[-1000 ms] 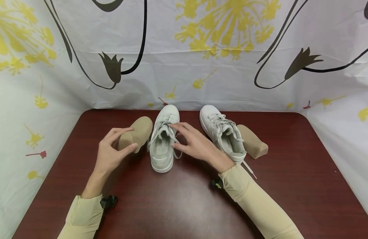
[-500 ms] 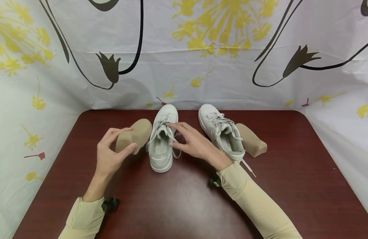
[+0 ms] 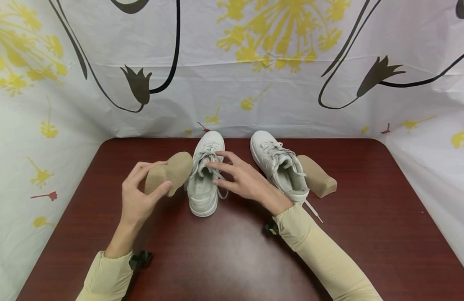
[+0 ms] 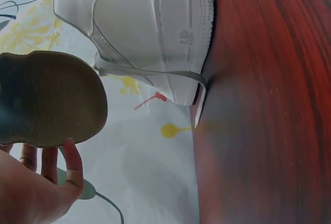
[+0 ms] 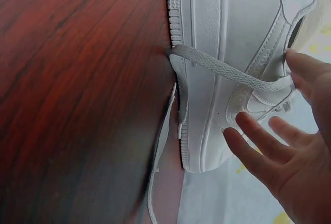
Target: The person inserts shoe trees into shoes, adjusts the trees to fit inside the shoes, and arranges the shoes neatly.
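My left hand [image 3: 137,194] holds a beige shoe form [image 3: 177,167] between thumb and fingers, left of a white sneaker [image 3: 203,205]. The left wrist view shows the dark underside of that shoe form [image 4: 57,100], raised beside the sneaker [image 4: 139,22]. My right hand [image 3: 241,177] reaches over the sneaker's right side with its fingers spread over the laces and tongue. Seen from the right wrist, the thumb of the right hand [image 5: 289,157] is at the collar edge. The sneaker's loose lace [image 5: 222,69] hangs down its side.
A second white sneaker [image 3: 263,150] with untied laces stands to the right. Beside it lies another beige shoe form [image 3: 316,179]. The dark red table [image 3: 216,259] ends at a patterned cloth [image 3: 216,96] behind the shoes.
The shoe form in my left hand has tilted, its front end coming nearer the sneaker. My right fingers have spread apart, one now reaching over the tongue.
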